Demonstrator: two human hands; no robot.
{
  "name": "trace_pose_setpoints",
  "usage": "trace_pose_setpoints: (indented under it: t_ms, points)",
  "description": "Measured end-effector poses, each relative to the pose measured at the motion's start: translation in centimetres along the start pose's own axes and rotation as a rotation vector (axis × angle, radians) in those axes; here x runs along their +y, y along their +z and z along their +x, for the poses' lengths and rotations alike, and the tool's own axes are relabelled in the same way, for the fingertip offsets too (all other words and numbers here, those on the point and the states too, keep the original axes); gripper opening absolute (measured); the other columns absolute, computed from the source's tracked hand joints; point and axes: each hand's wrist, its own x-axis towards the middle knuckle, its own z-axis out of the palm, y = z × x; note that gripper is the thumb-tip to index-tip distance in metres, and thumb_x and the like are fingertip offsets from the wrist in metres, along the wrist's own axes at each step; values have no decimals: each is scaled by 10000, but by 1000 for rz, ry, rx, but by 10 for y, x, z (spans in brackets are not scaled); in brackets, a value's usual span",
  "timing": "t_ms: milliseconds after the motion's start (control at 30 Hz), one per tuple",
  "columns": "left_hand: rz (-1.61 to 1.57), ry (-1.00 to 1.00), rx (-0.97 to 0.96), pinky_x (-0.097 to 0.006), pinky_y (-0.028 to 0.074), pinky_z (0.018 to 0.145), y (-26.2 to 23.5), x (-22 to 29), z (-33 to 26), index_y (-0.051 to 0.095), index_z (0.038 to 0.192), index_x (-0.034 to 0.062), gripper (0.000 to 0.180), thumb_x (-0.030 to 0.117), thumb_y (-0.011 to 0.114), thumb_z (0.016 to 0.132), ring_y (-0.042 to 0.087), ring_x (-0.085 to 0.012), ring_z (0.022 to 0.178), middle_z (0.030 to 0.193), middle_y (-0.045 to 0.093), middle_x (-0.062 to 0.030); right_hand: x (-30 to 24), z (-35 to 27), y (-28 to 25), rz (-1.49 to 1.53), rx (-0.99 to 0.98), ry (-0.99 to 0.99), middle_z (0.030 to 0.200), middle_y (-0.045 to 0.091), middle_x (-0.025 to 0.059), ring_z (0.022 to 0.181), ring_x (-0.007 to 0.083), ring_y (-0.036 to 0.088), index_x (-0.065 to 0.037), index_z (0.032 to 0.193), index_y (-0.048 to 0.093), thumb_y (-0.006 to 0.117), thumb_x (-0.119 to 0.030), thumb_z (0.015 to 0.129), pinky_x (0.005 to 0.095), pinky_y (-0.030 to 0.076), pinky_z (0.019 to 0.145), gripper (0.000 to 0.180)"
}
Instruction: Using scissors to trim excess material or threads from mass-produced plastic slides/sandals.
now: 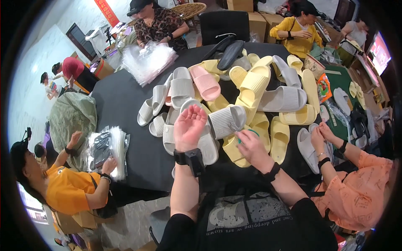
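A: Edges first?

B: The near edge of the bench (142, 161) shows left of the left forearm, just ahead of the black shirt (268, 232). Bare dark cloth left of the slipper pile (253, 90), running up to the clear bags (119, 146). Right side tighter: a co-worker (351, 188) in peach sits close, a pale slipper (307, 146) before them.

A: Left hand?

B: The left hand (191, 127): palm up, fingers loosely bent, nothing seen in it. It overlaps the grey slippers in view; contact cannot be told.

A: And the right?

B: The right hand (253, 149): fingers closed round a green tool (253, 132), mostly hidden, kind unclear.

A: Slippers, relative to that hand?

B: A yellow slipper (233, 151) lies just left of it. The grey slipper (225, 123) with a ribbed strap is just beyond, up and left; touching or not, cannot tell. Farther out, pink slipper (205, 81), then black slippers (231, 54) near the far edge.

A: Past those?

B: A heap of clear bags (148, 62) at far left, then a black chair (224, 27) behind the bench.
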Motion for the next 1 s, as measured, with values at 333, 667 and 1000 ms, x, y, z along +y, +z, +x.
trace_pose_setpoints:
  t_ms: [333,667,1000]
  points:
    - [113,-1,96,-382,469,773,1,-60,25,522,873,23,112,122,471,890,558,-211,758,825,574,-81,-57,20,-7,727,-55,-80,1041,506,108,906,244,525,-46,1053,499,708,-24,681,318,447,748,427]
    - [382,234,83,-325,452,651,-3,-61,46,511,824,79,125,170,479,903,514,-155,622,678,540,-23,-55,24,-12,565,-58,-238,906,529,109,852,279,530,-7,917,557,732,-35,654,346,452,716,316]
    - [1122,575,-167,-236,423,480,16,-105,36,530,958,23,118,91,477,877,499,-109,543,692,554,-39,-55,17,-20,638,-42,-199,922,579,114,844,284,578,2,947,589,659,72,663,332,476,747,301]
